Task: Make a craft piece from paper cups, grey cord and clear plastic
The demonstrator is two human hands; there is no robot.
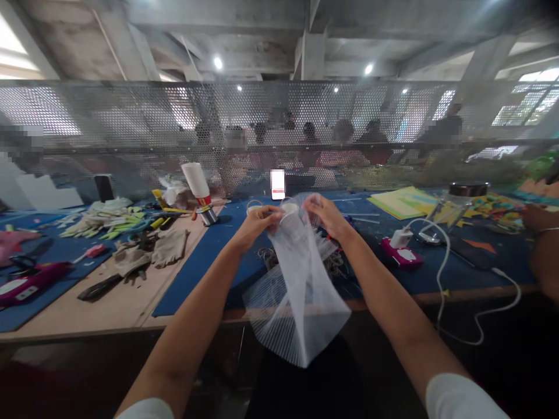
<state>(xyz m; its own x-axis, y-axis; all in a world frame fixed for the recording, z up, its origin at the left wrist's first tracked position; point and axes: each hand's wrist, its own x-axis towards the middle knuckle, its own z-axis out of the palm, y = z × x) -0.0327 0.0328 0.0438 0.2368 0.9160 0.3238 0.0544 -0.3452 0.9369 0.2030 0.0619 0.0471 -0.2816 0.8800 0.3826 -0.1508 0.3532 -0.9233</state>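
Note:
A sheer white pleated fabric (301,291) hangs from my hands over the table's front edge, fanning out toward its lower end. My left hand (262,221) pinches its upper left edge, beside a small white cup-like piece (289,208) with a thin ring above it. Whether that piece is held or stands behind is unclear. My right hand (324,215) is closed on the fabric's upper right side, fingers bent and partly covered by the sheer material. Grey cords (336,263) lie on the blue mat behind the fabric.
A lit phone (278,184) stands against the perforated screen (152,116). At left are stacked paper cups (196,181), a wire spool (207,216) and gloves (170,247). A magenta box (400,254) with a white cable (449,250) sits at right, near another person's arm (544,250).

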